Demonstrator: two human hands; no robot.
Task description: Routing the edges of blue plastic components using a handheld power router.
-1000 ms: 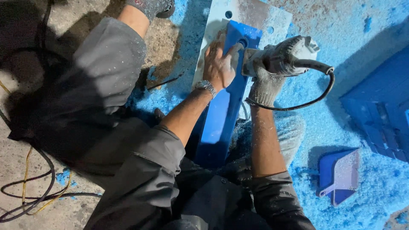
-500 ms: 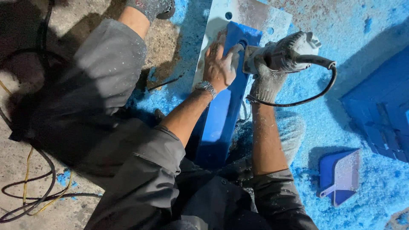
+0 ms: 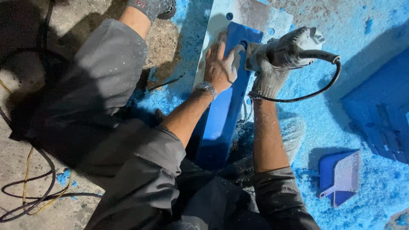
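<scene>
**Grinding on a blue plastic bar, floor level**

Left hand [image 3: 220, 66], bare with a metal wristwatch [image 3: 207, 87], lay flat on the long blue rectangular plastic bar [image 3: 221, 115]; fingers spread and pressing down, not wrapped round anything. Right hand [image 3: 267, 79] wore a grey knit work glove and its grip was wrapped tight around the body of the grey handheld power grinder [image 3: 289, 49]. Tool head sat against the bar's upper right edge, just beside the left hand's fingertips. The grinder's black cable [image 3: 315, 91] looped out right and back under the right wrist.

The bar ran lengthwise between the person's legs, its far end resting on a pale flat plate with round holes [image 3: 260, 17]. All of it sat on the concrete floor [image 3: 25, 204], not on a bench.

Blue shavings [image 3: 341, 119] covered the floor to the right. A small blue plastic dustpan [image 3: 338, 176] lay in them, well apart from the hands. Dark cables [image 3: 38, 196] and a yellow wire lay at far left. Person wore grey work clothes dusted with chips.
</scene>
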